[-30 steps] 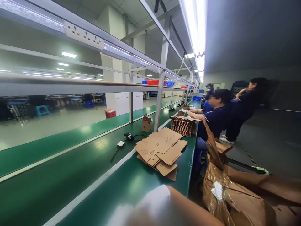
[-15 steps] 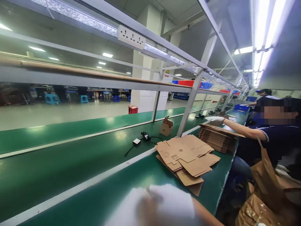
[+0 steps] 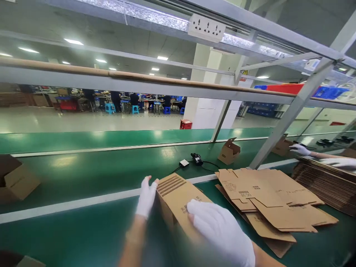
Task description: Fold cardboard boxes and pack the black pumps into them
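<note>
A cardboard box (image 3: 180,202) with printed stripes and lettering on its upper face is between my hands, over the green work surface. My left hand (image 3: 147,196), in a white glove with bare fingertips, grips the box's left edge near the striped corner. My right hand (image 3: 219,228), also gloved in white, lies over the right part of the upper face, its fingers pressed together on the cardboard. The box's near end is blurred, and my right hand covers part of it. Just right of it lie several flattened cartons (image 3: 267,193).
Beyond the box, a black device (image 3: 197,159) with a cable and a small white block (image 3: 184,163) lie on the belt. An open carton (image 3: 229,152) stands near a metal post (image 3: 289,104). Another box (image 3: 19,181) is left. A co-worker's gloved hands (image 3: 300,150) are beside stacked cardboard (image 3: 325,185).
The view has swung left. Earlier only one blurred gloved hand showed at the bottom; now both my hands are on a cardboard box. The co-worker is mostly out of view.
</note>
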`<state>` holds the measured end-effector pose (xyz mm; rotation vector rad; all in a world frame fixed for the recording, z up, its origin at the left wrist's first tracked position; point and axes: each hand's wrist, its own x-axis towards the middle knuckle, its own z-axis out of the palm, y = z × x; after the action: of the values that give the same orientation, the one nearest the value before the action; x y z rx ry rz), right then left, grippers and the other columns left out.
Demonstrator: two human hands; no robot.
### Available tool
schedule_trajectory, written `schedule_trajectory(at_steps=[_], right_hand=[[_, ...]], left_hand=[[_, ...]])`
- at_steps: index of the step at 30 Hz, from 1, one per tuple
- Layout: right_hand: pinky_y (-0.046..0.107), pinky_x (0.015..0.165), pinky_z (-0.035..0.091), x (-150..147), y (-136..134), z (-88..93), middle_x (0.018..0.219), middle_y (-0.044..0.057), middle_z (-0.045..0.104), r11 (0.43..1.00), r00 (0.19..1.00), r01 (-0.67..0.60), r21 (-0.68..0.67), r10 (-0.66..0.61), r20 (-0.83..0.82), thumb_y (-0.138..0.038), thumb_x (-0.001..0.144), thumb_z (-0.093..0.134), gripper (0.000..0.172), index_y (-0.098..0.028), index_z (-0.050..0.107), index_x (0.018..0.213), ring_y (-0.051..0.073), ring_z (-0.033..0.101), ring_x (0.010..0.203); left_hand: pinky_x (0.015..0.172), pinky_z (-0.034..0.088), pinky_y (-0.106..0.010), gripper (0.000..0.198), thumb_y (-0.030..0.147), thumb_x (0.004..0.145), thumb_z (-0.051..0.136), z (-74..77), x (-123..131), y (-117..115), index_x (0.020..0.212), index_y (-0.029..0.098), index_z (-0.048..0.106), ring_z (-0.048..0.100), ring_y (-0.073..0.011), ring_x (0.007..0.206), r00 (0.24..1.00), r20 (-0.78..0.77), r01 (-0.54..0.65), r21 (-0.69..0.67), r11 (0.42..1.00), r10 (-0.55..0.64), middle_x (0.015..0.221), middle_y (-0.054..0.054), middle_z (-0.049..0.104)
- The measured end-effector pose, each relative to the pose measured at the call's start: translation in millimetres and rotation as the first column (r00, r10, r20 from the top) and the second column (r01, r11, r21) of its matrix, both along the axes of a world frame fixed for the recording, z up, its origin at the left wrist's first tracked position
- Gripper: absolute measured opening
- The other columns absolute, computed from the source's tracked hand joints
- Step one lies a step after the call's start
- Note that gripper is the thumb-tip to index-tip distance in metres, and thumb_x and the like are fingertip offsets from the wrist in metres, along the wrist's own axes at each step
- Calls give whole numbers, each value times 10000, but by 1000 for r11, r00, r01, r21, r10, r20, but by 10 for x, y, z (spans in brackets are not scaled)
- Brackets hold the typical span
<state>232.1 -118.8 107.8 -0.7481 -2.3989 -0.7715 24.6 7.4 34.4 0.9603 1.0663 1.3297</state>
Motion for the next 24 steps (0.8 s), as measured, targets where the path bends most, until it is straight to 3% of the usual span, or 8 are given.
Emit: schedule_trajectory(at_steps=[2, 4, 7, 11, 13, 17, 20, 24], right_hand=[[306, 749, 541, 12, 120, 74, 1004, 124, 687, 999, 997, 39, 31, -37, -66, -67, 842, 453, 267, -117, 552, 1085, 197, 643, 909], [283, 643, 527, -32, 252, 138, 921, 82, 703, 995, 989, 93, -41, -97, -115, -32, 830, 394, 286, -152, 576, 1015, 173, 652, 766], [302, 717, 528, -108, 533, 209, 971, 55, 695, 959, 989, 69, -276, -102, -105, -64, 808, 407, 301, -187, 601, 1002, 179, 649, 831], [317, 1013, 409, 32, 1184, 224, 1246, 34, 604, 848, 896, 243, -471, -383, -226, -248, 872, 464, 363, -224, 542, 1226, 184, 538, 1158], [348, 1024, 389, 202, 1606, 152, 1311, 43, 554, 701, 742, 444, -558, -637, -210, -316, 908, 427, 382, -230, 506, 1271, 212, 516, 1185], [439, 875, 455, 540, 2380, -218, 1220, 167, 580, 416, 538, 597, -686, -842, -43, -422, 853, 536, 485, -135, 506, 1242, 321, 582, 1053], [432, 850, 459, 683, 2740, -616, 1109, 164, 605, 204, 395, 630, -749, -915, 83, -462, 817, 616, 502, -101, 537, 1157, 290, 594, 987], [442, 881, 454, 734, 2966, -1032, 1134, 100, 578, 62, 258, 576, -815, -960, 110, -458, 881, 571, 441, -141, 522, 1185, 230, 574, 987]], left_hand=[[1169, 123, -436, 730, 439, 737, 671, 130, -96, -114, 1360, 184, 388, 191, -287, 1414, 967, -250, 106, 192, 976, -56, 1513, -125, 275], [1134, 244, -430, 713, 410, 700, 710, 284, -145, -261, 1337, 233, 445, 332, -298, 1348, 851, -482, 394, 321, 861, -210, 1462, -97, 385], [996, 417, -377, 267, 301, 765, 623, 425, -132, -379, 1021, 243, 675, 567, -251, 1084, 762, -606, 526, 376, 762, -227, 1144, -61, 652], [881, 470, -352, 229, 245, 838, 472, 342, -250, -219, 897, 222, 692, 601, -202, 897, 761, -648, 355, 375, 856, -32, 929, -40, 684], [900, 468, -364, 213, 264, 825, 489, 244, -422, -98, 873, 210, 690, 603, -213, 915, 792, -610, 286, 344, 894, -19, 943, -47, 679], [1022, 401, -414, 240, 330, 794, 574, 166, -765, -8, 966, 207, 689, 580, -271, 1064, 916, -401, 64, 195, 979, 20, 1068, -91, 670], [1126, 258, -473, 425, 333, 751, 654, 299, -888, -120, 1165, 247, 616, 447, -310, 1259, 923, -330, -154, 159, 975, 199, 1306, -83, 555], [1155, 160, -529, 569, 395, 763, 662, 508, -868, -423, 1303, 381, 484, 277, -331, 1374, 856, -266, -410, 174, 895, 443, 1459, 7, 390]])
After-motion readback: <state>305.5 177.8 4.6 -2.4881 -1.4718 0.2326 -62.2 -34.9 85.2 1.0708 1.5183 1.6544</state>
